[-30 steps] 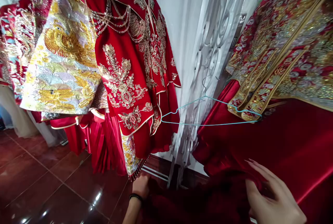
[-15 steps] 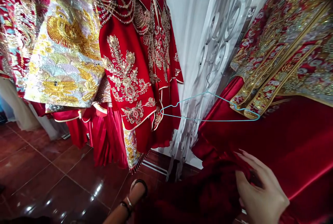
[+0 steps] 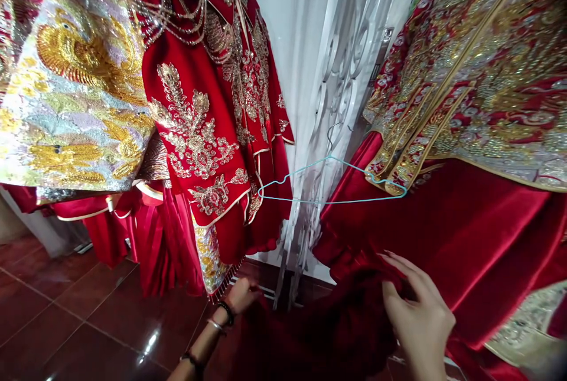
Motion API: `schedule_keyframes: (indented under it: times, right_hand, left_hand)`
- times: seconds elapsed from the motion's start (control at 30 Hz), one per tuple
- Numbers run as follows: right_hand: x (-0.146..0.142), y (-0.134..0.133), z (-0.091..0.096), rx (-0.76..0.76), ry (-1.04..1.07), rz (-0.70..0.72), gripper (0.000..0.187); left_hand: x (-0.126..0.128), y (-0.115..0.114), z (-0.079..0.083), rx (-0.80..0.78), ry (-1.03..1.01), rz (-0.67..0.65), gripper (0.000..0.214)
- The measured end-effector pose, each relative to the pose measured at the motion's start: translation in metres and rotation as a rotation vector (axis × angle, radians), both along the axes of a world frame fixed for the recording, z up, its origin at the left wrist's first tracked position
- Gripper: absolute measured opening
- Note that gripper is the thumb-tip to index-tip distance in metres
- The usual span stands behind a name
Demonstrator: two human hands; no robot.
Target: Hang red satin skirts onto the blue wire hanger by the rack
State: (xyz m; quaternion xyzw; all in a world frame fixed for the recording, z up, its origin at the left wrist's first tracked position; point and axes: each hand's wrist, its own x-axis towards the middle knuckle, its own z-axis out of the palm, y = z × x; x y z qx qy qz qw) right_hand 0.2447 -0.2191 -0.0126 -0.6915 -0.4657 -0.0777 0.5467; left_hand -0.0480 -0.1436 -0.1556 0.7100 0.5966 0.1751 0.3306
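A dark red garment (image 3: pixel 314 334) hangs bunched between my two hands, low in the view; its shape is lost in shadow. My left hand (image 3: pixel 243 295), with bracelets at the wrist, pinches its left edge with the fingers closed. On the other side my right hand (image 3: pixel 420 304) grips the cloth between thumb and fingers. Above the garment, a bare light-blue wire hanger (image 3: pixel 332 201) hangs in front of the white metal scrollwork (image 3: pixel 349 82), apart from both hands.
To the left hang a red embroidered jacket (image 3: pixel 204 91) with bead strands and a pale sequined garment (image 3: pixel 88 109) with gold patterns. A gold-and-red beaded jacket (image 3: pixel 500 85) over a red satin skirt (image 3: pixel 482 221) stands close on the right. Dark red tiles (image 3: pixel 106 322) cover the floor.
My left hand has risen into clearer view at the garment's left edge. The right hand keeps its hold. The surroundings, hanger included, have shifted left as the view turned right.
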Motion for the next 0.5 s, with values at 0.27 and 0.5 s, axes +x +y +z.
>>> schedule_keyframes:
  times: [0.27,0.5]
  right_hand:
    - [0.006,-0.005,0.001,0.054,-0.042,-0.016,0.031]
    - [0.002,-0.01,0.007,0.091,-0.024,-0.001,0.028]
  left_hand:
    - [0.014,0.005,0.049,-0.237,-0.996,0.177,0.017]
    - [0.003,0.018,0.088,-0.217,-1.125,0.12,0.036]
